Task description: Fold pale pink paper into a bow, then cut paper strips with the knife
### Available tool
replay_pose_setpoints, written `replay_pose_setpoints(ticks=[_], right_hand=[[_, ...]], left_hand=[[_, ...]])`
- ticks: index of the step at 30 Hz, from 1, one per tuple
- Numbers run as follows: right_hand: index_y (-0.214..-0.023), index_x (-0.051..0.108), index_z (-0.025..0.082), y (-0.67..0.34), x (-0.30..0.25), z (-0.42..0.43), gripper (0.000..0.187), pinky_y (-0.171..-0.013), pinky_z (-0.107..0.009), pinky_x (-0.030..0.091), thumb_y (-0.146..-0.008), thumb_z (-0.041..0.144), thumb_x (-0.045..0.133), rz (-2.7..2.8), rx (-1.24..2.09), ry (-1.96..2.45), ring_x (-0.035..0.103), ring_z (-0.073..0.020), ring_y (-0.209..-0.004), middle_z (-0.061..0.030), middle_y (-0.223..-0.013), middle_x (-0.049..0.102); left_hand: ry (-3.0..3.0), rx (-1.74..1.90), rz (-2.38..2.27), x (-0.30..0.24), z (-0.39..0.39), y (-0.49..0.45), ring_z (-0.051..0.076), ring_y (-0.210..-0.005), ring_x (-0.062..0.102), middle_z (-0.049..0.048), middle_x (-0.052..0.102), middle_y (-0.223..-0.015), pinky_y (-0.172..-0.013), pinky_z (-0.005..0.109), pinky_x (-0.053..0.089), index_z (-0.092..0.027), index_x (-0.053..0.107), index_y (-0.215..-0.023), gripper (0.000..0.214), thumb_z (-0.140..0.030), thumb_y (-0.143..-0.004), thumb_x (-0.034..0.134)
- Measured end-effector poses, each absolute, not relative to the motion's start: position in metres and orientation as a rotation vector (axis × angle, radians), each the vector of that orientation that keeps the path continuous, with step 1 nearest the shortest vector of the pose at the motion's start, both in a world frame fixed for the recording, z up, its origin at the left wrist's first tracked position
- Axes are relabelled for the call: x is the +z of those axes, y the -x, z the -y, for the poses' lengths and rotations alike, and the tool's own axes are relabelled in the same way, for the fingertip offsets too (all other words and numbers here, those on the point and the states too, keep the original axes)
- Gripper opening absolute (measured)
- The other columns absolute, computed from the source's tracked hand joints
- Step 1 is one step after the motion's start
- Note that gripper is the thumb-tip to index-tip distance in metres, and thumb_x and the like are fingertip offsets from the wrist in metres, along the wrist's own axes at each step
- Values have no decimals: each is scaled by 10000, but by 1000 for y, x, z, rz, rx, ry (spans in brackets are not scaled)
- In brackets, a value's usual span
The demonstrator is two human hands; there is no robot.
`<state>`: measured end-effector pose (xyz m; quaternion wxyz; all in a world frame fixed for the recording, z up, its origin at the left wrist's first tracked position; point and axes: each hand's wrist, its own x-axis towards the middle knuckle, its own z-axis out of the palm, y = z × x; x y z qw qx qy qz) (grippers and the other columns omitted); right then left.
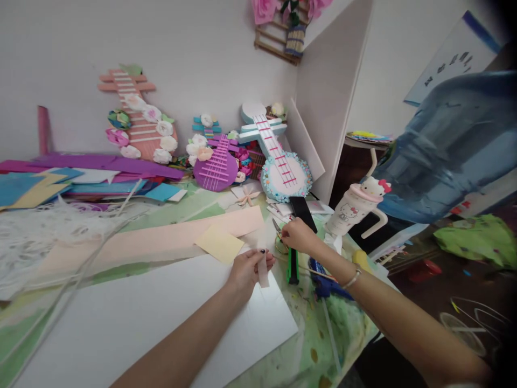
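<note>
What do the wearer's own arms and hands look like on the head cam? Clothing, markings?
No sleeves in view on either forearm, no gloves. Right hand: thin, pale, shiny bangle at the wrist. Left hand: one dark-looking nail, no wristwear visible.

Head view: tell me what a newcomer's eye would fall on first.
Probably the white lute-shaped craft with its blue frilled edge, at centre back, with a purple one and a flowered pink one to its left in the picture. Next comes the big blue water bottle, tilted at the right. Lower centre, the left hand holds a pale strip, and the right hand is at the scissors.
</note>
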<state>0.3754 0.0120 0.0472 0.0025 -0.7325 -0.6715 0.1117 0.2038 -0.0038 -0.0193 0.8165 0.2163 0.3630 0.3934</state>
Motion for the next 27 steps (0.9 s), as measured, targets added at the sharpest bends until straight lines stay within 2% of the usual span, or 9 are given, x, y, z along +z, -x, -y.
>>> replay_pose_setpoints(ticks=[2, 4, 7, 13, 17, 19, 23, 25, 27], right_hand=[[-911, 670, 105, -374, 38, -29, 132, -976, -437, 402, -807, 178, 634, 2140, 278, 2418, 503, -310, -1186, -156, -1063, 656], [-1063, 621, 127, -375, 31, -43, 255, -961, -473, 432, -851, 269, 627, 2153, 254, 2534, 525, -268, -1156, -117, -1171, 604], [-1162, 565, 153, -383, 26, -61, 320, -895, -448, 492, -899, 335, 570, 2145, 313, 2665, 580, -220, -1057, -90, -1205, 573], [-1005, 614, 122, -406, 27, -84, 252, -745, -340, 536, -890, 344, 586, 2050, 574, 2652, 633, -155, -837, -52, -969, 645], [-782, 676, 87, -415, 31, -87, 219, -623, -270, 473, -740, 299, 711, 1876, 604, 2450, 618, -172, -707, -29, -670, 633], [-759, 692, 81, -418, 36, -87, 221, -577, -254, 432, -710, 297, 690, 1783, 633, 2292, 603, -174, -665, -20, -594, 608], [-832, 644, 103, -421, 53, -79, 259, -577, -227, 453, -742, 344, 613, 1663, 832, 1969, 599, -137, -659, -52, -728, 663], [-859, 604, 124, -423, 65, -69, 264, -629, -237, 489, -730, 353, 625, 1639, 969, 1846, 623, -141, -706, -81, -829, 686], [-882, 581, 147, -427, 79, -58, 306, -624, -252, 503, -700, 379, 661, 1627, 1089, 1774, 629, -145, -684, -75, -814, 685]], left_hand=[[-462, 854, -760, -20, 4, -204, 139, -630, 667, 89, 691, -688, -747, 285, 558, -74, 643, -753, 90, -129, -737, 712], [-469, 868, -746, -20, 6, -205, 138, -636, 666, 81, 687, -674, -763, 288, 552, -77, 643, -738, 121, -155, -724, 735], [-493, 873, -733, -21, 8, -205, 159, -647, 673, 82, 690, -667, -775, 314, 540, -79, 647, -746, 215, -234, -682, 783], [-535, 870, -705, -27, 11, -205, 185, -683, 682, 93, 703, -698, -804, 333, 504, -88, 644, -755, 366, -367, -604, 825], [-534, 859, -687, -27, 12, -204, 188, -726, 679, 98, 709, -739, -828, 340, 493, -91, 646, -790, 354, -361, -630, 811], [-530, 853, -674, -26, 13, -204, 196, -754, 679, 104, 712, -760, -845, 347, 488, -91, 645, -801, 346, -352, -640, 805], [-511, 858, -649, -25, 16, -206, 182, -764, 670, 83, 706, -759, -868, 352, 486, -102, 636, -816, 317, -348, -676, 778], [-501, 855, -642, -25, 17, -207, 174, -765, 667, 72, 701, -756, -852, 338, 488, -112, 629, -811, 303, -351, -687, 767], [-498, 842, -635, -26, 18, -207, 183, -774, 668, 77, 703, -765, -821, 329, 489, -116, 625, -811, 302, -351, -685, 766]])
